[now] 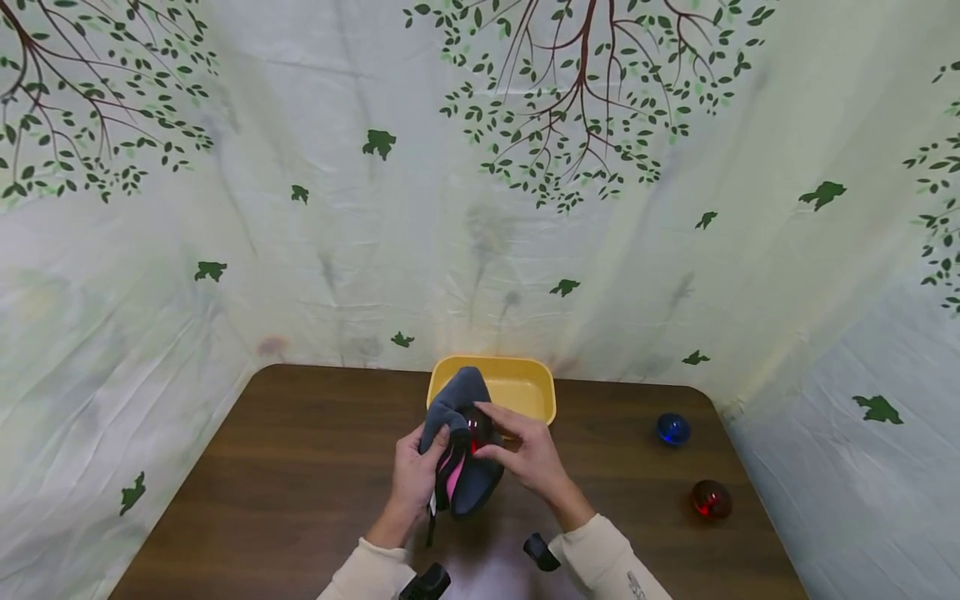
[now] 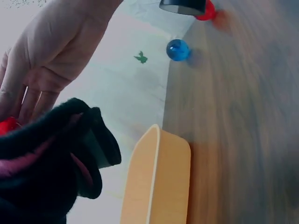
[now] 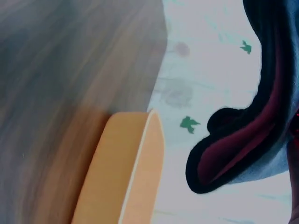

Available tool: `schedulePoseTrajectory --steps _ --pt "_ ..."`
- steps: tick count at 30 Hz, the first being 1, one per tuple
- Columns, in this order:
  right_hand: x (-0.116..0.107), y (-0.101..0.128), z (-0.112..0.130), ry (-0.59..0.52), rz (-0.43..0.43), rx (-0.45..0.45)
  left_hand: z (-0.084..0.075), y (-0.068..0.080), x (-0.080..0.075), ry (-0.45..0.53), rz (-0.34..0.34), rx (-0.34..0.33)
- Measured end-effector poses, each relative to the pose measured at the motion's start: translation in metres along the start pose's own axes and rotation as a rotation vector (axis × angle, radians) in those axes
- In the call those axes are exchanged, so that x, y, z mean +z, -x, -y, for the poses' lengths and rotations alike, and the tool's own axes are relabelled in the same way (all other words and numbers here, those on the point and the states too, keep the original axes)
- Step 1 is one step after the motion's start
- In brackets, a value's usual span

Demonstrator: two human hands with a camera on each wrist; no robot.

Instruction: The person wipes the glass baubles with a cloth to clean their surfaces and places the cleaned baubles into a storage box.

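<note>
Pinched in the partly closed right hand (image 1: 527, 448), a translucent red ball (image 1: 478, 427) sits against the dark-blue pouch (image 1: 480, 485), which the left hand (image 1: 414, 472) grips, apparently to steady it, on the near side of the yellow tray (image 1: 525, 390).

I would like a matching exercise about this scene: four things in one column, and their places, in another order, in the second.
Things
1. Pouch
2. Blue ball
3. Tray
4. Held red ball

Places
A. At the table's far edge, behind the pouch
B. Between the fingers of the right grip
C. On the table's right side, farther from the person than the loose red ball
D. Off the table, in the left grip

Right pairs: 1-D, 2-C, 3-A, 4-B
</note>
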State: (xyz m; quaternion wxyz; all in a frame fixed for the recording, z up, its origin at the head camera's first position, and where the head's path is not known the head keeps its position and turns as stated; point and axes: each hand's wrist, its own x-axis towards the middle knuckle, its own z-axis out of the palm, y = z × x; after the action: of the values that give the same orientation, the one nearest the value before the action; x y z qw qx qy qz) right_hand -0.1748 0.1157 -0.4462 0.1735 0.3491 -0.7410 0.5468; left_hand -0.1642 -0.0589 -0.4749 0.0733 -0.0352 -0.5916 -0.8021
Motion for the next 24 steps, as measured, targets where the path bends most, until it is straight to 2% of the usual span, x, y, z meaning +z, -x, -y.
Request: schedulePoseTrajectory --steps 2,4,6,10,13,15,18,22,24 --pt "0.003 0.004 -0.009 -0.032 -0.020 0.029 0.002 0.001 0.001 -0.018 0.006 0.013" --pt "0.008 0.008 -0.017 -0.092 -0.045 0.125 0.004 0.001 0.001 -0.062 0.012 0.041" --pt "0.012 0.013 -0.023 -0.172 -0.066 0.275 0.007 0.002 0.002 -0.137 0.022 0.095" --pt "0.016 0.015 -0.028 -0.374 -0.087 0.585 0.013 0.002 0.002 -0.326 0.055 0.256" --pt "0.017 0.014 -0.031 -0.493 -0.093 0.723 0.017 0.001 0.001 -0.395 0.075 0.337" --pt "0.017 0.015 -0.033 -0.527 -0.099 0.747 0.019 0.001 0.001 -0.400 0.076 0.338" --pt "0.017 0.017 -0.034 -0.514 -0.109 0.709 0.018 0.001 0.001 -0.369 0.065 0.287" --pt "0.019 0.019 -0.034 -0.467 -0.142 0.589 0.013 0.000 0.005 -0.305 0.014 0.178" --pt "0.019 0.019 -0.034 -0.456 -0.154 0.512 0.011 0.000 0.006 -0.236 -0.012 0.106"
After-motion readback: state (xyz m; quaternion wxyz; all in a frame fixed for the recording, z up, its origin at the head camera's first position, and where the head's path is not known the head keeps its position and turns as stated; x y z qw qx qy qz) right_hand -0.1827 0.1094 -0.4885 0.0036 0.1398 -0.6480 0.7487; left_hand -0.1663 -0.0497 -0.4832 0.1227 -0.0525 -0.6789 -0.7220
